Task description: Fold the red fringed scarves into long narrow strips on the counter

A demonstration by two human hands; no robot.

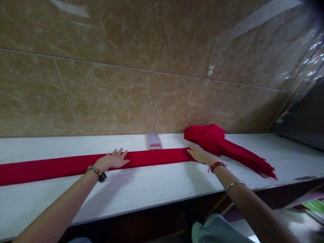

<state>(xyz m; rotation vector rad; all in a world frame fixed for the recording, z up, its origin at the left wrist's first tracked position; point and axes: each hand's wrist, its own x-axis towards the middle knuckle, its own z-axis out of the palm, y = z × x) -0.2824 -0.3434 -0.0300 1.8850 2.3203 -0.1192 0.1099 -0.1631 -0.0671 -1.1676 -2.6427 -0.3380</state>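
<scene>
A long red strip of cloth (157, 158), folded narrow, lies flat along the white tabletop and runs out of view at the left. My left hand (115, 160) rests on it with fingers spread, palm down. At the strip's right end lies my right hand (198, 154), flat with fingers stretched out and pressing on the cloth. Just beyond that hand is a bunched red scarf (206, 136), its fringed tail trailing to the right. Neither hand grips anything.
A small pale box-like item (154, 140), partly blurred, sits behind the strip near the wall. The brown marble-look wall (131, 98) rises at the back of the white table (152, 189). A dark surface (303, 114) stands at the right.
</scene>
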